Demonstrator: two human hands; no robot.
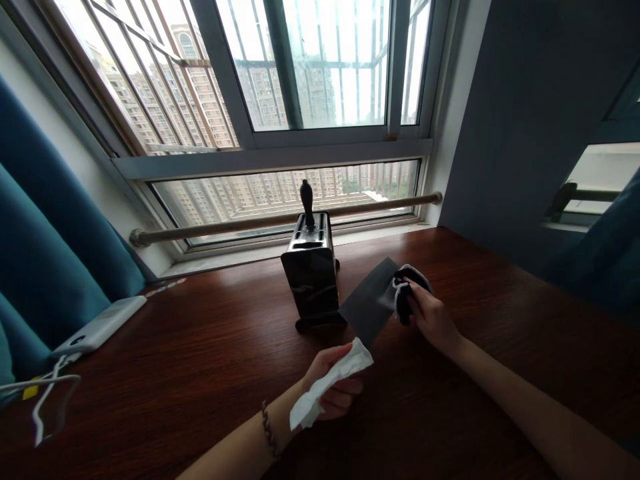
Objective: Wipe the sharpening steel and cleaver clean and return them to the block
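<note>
Sheet [369,301] beyond left hand [336,387], contact unclear

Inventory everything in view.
Slotted block: 1, black, centre
Handle: 1, black, atop block
Sheet: 1, grey, centre-right
Cloth: 1, mostly black, against sheet
Tissue: 1, white, lower centre
Table: 1, brown, beneath
Device: 1, white, table's left
Cable: 1+, white, by device
Curtain: 1, blue, left
Fabric: 1, blue, right
Window: 1, grey, behind block
Rail: 1, tan, across window
Buildings: several, beige, outside
Bracelet: 1, brown, left wrist
Left hand: 1, holding tissue
Right hand: 1, holding cloth
</note>
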